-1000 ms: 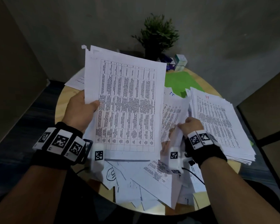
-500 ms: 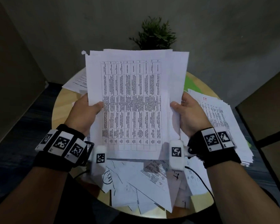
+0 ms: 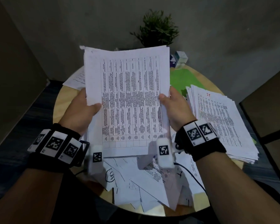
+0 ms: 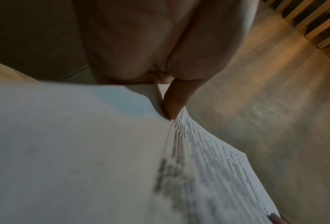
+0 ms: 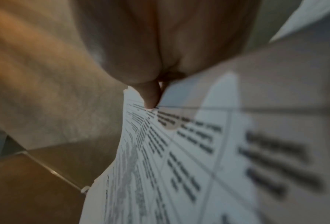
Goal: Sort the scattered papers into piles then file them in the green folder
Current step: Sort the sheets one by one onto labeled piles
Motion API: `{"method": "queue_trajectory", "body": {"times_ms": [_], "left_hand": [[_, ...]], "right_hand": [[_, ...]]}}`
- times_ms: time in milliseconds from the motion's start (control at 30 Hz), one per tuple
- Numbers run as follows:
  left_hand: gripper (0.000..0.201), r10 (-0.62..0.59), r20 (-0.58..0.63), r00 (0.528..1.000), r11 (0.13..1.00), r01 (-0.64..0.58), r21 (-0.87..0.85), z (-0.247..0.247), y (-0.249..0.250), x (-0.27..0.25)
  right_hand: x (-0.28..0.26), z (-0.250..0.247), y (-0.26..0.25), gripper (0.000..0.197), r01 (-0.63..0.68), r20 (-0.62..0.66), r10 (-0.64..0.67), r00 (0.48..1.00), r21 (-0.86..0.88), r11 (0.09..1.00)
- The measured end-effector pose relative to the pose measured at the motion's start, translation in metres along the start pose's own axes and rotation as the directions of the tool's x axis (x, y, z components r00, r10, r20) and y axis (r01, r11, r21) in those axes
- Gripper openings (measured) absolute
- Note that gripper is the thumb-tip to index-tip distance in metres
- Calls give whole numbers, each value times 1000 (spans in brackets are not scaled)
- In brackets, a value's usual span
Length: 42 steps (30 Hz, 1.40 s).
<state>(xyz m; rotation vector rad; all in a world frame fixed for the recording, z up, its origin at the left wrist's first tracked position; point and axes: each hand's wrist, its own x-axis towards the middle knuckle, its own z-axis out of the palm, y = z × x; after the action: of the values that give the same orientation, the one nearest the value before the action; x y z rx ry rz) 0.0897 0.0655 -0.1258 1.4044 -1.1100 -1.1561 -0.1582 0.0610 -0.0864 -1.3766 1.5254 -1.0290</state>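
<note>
I hold a sheaf of printed table sheets (image 3: 128, 97) upright above the round table. My left hand (image 3: 86, 109) grips its left edge, thumb on the front page. My right hand (image 3: 171, 102) grips the right edge the same way. In the left wrist view the thumb (image 4: 171, 103) pinches the papers (image 4: 83, 159); in the right wrist view the thumb (image 5: 150, 97) presses the printed page (image 5: 198, 151). A thick sorted pile (image 3: 220, 123) lies on the right. Loose scattered sheets (image 3: 144, 183) cover the near table. The green folder (image 3: 183, 80) lies at the back, partly hidden.
The round wooden table (image 3: 63, 101) carries another sheet (image 3: 76, 80) at the back left. A potted plant (image 3: 157, 29) and small boxes (image 3: 179, 59) stand at the far edge by the grey wall. Dark furniture flanks both sides.
My right hand left the loose sheets on the table, rose and took the right edge of the sheaf. More pages have joined the sheaf and are squared behind the front page.
</note>
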Motion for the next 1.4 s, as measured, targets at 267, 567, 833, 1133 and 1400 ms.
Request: {"method": "queue_trajectory", "body": {"times_ms": [267,567,833,1133,1400], "left_hand": [[51,91,-268,959,972,-27,232,-15,8,-2],[51,47,-272,961,976,14,219,-17,15,-10],[45,8,-297,955,976,57,209,-37,13,-7],[49,-18,-248,969,991,50,121,-35,7,-2],[49,-28,-185,982,999,34,33,-25,-1,6]], "right_hand": [[11,-40,33,55,-450,-159,430,889,-480,753],[14,10,59,79,-277,-170,250,953,-822,497],[53,34,49,46,37,128,183,975,-900,434],[54,15,52,11,-54,6,89,996,-751,658],[12,-37,36,14,-83,-77,73,994,-138,987]]}}
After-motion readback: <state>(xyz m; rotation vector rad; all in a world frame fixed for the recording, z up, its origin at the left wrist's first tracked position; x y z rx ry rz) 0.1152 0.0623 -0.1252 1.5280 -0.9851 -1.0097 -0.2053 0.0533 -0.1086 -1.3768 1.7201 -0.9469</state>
